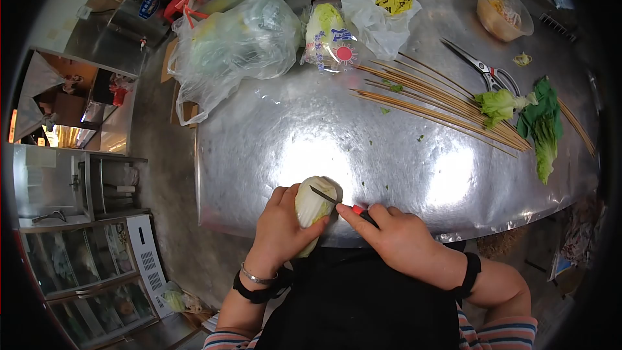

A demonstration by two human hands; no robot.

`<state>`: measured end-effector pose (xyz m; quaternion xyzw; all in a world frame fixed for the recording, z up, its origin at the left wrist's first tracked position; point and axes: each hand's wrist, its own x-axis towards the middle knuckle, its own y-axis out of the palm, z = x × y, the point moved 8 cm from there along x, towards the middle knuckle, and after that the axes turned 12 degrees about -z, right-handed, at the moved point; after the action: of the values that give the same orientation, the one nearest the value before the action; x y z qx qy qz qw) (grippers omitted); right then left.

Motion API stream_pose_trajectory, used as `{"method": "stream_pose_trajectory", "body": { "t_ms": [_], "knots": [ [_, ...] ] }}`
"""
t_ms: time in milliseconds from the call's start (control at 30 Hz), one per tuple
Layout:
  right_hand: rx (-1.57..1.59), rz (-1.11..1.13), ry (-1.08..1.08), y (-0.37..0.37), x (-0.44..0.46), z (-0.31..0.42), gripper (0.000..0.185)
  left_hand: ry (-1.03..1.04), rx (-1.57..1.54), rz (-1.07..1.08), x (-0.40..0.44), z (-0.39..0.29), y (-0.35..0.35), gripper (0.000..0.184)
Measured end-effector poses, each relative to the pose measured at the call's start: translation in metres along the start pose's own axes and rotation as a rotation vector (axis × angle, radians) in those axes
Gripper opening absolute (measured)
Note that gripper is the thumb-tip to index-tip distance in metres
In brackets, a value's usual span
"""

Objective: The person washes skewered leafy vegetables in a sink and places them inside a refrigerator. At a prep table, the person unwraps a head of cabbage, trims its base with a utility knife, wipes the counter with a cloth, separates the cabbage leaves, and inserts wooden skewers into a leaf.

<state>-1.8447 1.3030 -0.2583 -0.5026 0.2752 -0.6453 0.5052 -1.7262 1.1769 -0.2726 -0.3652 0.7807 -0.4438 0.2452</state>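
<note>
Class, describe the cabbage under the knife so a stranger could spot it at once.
Start at the shiny metal table and go to its near edge, by the black apron. There the left hand holds a pale cabbage, and the right hand a knife across it. Unlike the cabbage in printed plastic farther back, this one is unwrapped.

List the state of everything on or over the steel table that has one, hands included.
Left hand: closed around cabbage
Right hand: gripping knife
Cabbage: unwrapped, held
Knife: blade across cabbage, cutting depth unclear
Wrapped cabbage: in printed wrapper
Clear bag: bulging
White bag: crumpled
Skewers: loosely fanned
Scissors: lying unheld
Tub: lidless, partly filled
Leaves: loose
</note>
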Motion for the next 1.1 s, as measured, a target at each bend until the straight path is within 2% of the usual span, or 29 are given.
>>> {"method": "stream_pose_trajectory", "body": {
  "t_ms": [267, 667, 800, 900, 967, 1100],
  "knots": [
    [0.053, 0.044, 0.030, 0.003, 0.007, -0.002, 0.067, -0.036, -0.037, 0.028, 0.002, 0.002, 0.001, 0.066],
    [0.144, 0.113, 0.102, 0.009, 0.023, -0.004, 0.064, 0.036, 0.033, -0.063, -0.003, -0.002, 0.002, 0.063],
    [0.227, 0.122, 0.110, 0.007, 0.017, -0.007, 0.063, 0.070, 0.072, -0.085, -0.005, -0.006, 0.002, 0.067],
    [0.218, 0.152, 0.114, 0.008, 0.013, -0.003, 0.061, 0.091, 0.103, -0.105, -0.006, -0.012, 0.001, 0.065],
    [0.071, 0.163, 0.128, 0.012, 0.007, -0.002, 0.056, 0.092, 0.122, -0.105, -0.007, -0.011, 0.002, 0.065],
    [-0.018, 0.224, 0.180, 0.024, 0.006, 0.000, 0.051, 0.151, 0.121, -0.157, -0.007, -0.013, 0.002, 0.065]
  ]
}}
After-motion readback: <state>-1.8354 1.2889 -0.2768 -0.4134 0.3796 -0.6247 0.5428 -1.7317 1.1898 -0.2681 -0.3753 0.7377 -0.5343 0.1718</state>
